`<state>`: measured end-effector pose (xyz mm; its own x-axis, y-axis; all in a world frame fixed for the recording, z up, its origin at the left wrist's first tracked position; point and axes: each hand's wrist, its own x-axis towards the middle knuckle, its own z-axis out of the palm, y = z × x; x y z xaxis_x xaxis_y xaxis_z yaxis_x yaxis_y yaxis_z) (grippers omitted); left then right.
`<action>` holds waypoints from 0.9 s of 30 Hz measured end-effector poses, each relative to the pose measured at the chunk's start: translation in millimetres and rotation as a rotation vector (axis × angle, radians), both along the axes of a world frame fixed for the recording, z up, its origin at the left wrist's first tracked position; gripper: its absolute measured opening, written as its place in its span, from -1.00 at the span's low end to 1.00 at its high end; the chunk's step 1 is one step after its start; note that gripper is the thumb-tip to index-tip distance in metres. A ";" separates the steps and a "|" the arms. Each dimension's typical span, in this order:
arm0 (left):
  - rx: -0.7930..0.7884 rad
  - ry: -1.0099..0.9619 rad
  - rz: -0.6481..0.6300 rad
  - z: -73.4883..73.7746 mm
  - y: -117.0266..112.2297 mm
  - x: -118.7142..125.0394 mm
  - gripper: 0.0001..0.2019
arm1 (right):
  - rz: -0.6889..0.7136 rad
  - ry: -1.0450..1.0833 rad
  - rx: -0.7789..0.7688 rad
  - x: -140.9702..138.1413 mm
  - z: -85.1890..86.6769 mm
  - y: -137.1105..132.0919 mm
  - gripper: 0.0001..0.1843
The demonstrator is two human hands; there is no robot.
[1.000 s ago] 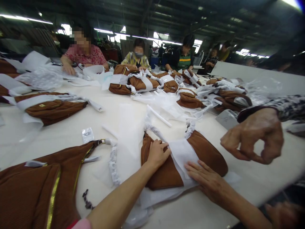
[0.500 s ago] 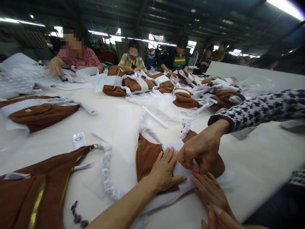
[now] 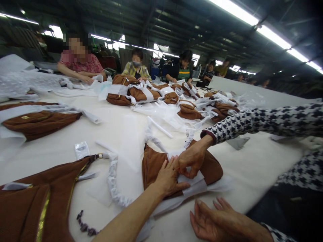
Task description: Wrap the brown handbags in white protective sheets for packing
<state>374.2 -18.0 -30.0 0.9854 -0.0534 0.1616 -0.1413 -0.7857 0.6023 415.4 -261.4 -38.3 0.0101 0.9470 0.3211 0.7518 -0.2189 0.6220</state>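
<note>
My left hand (image 3: 168, 178) lies flat on a brown fabric bag (image 3: 151, 164) in front of me, fingers stretched out and holding nothing. Its fingertips touch the white paper band (image 3: 194, 185) wrapped round the bag. A co-worker's hand (image 3: 189, 160) in a houndstooth sleeve (image 3: 254, 119) reaches in from the right and pinches that band right next to my fingers. A second hand with the same houndstooth cuff (image 3: 217, 220) hovers open at the bottom edge. My right hand is out of view.
A larger brown bag with gold trim (image 3: 37, 198) lies at the near left, its white-wrapped strap (image 3: 113, 181) curling toward me. More wrapped brown bags (image 3: 136, 92) and plastic sheets cover the far table (image 3: 252, 168). Several people sit along the far side.
My right hand has slid back off the bag and out of view. The co-worker's hand came down onto the white band, and their other hand moved in at the bottom. My left hand stayed.
</note>
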 end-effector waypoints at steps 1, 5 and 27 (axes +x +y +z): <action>-0.010 -0.002 0.003 -0.2 0.0 -0.1 -0.14 | 0.064 0.139 -0.043 2.6 3.0 1.3 -0.56; -0.025 -0.007 0.004 -0.9 -0.2 -0.7 -0.16 | 0.286 1.071 -0.320 10.1 31.3 16.9 -0.40; -0.073 -0.031 -0.040 -2.2 2.8 -1.5 -0.15 | -0.109 0.776 -0.088 48.0 65.7 22.7 -0.58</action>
<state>372.7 -15.2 -32.2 0.9773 -0.0797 0.1965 -0.1910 -0.7332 0.6526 463.4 -238.7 27.4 0.2945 0.9495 0.1079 0.9555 -0.2902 -0.0534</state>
